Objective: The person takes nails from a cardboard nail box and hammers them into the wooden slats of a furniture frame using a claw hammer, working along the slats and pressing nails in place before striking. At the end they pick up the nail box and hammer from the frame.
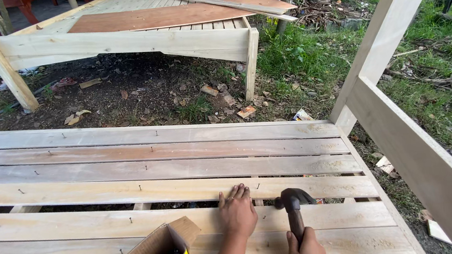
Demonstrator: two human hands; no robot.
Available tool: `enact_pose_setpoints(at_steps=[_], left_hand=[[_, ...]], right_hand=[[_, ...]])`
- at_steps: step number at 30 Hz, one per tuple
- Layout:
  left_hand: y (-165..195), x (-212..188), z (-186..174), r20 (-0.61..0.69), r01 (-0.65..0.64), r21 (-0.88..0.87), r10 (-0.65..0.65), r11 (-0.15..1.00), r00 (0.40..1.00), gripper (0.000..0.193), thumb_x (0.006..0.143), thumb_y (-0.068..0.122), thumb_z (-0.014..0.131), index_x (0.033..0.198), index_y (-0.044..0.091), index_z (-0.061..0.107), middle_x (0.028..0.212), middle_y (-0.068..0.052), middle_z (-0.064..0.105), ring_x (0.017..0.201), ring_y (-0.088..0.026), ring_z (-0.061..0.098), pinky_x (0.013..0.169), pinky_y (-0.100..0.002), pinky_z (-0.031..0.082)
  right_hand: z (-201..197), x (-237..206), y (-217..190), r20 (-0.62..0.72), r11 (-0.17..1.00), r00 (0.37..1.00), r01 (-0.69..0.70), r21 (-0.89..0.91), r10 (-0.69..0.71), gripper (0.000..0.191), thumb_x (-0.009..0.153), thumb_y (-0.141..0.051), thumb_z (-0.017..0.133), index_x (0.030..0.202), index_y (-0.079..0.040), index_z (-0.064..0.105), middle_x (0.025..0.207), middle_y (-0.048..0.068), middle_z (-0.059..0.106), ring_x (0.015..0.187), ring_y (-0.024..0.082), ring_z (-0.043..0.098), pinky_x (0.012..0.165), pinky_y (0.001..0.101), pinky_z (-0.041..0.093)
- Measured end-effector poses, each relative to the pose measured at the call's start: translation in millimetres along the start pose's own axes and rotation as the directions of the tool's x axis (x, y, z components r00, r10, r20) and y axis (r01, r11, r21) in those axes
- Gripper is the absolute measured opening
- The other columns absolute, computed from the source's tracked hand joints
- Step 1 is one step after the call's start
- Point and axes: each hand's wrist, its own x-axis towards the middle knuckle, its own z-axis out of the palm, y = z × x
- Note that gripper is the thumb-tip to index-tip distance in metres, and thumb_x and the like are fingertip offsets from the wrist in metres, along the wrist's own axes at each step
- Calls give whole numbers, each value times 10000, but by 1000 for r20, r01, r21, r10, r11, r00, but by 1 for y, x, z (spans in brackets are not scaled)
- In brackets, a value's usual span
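Note:
My left hand (237,210) lies flat, fingers apart, on a pale wooden slat (132,194) of a bed frame, near a gap between boards. My right hand (306,250) grips the handle of a dark hammer (293,201), whose head rests low over the slat just right of my left fingertips. Small nails stick up partway along several slats. An open cardboard box (158,252) holding dark nails sits on the slats to the left of my left forearm.
A slanted post and side rail (406,141) of the frame run along the right. Another unfinished wooden bed frame (127,39) with a brown plywood sheet stands beyond on bare dirt. Grass, scraps and litter lie around.

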Motion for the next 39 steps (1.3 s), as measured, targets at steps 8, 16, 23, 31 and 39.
enact_pose_setpoints(at_steps=[8,16,23,31,39], left_hand=[[-5,-87,-36,13,51,-7,-51,999,999,555,965,255,521,1493,99,450,1623,-115,326,1519,-316,242,1222,-538,164],[-2,-156,-59,230,33,112,-58,993,972,710,991,447,435,1587,106,254,1687,-83,160,1558,-283,98,1213,-599,51],[-1,-132,-69,-9,-101,233,106,967,994,732,965,502,392,1562,109,236,1656,-105,127,1505,-301,94,1188,-616,46],[22,-119,-104,250,5,24,-11,1000,968,721,873,236,621,1502,4,354,1602,-198,313,1473,-413,301,1164,-491,287],[-79,-122,-180,45,478,-112,-476,871,878,245,927,93,581,1121,147,720,1083,-139,783,1044,-318,738,890,-413,576]], right_hand=[[-25,-28,-4,-17,999,999,45,12,-45,419,960,-421,598,1073,-19,566,884,331,715,893,538,675,802,594,529],[-52,-33,-15,109,986,993,-61,157,44,431,1010,-409,556,1091,14,564,684,236,708,570,371,726,573,480,564],[-62,-29,-27,191,940,967,-214,265,167,349,937,-312,682,1032,16,606,639,206,671,503,325,686,519,453,538],[-68,-22,-36,138,981,983,-138,139,119,348,814,-163,722,1084,26,611,739,213,698,579,339,724,585,457,573],[-58,-20,-29,134,990,982,-137,25,132,379,815,-190,728,1106,11,591,897,275,723,813,450,716,748,514,556]])
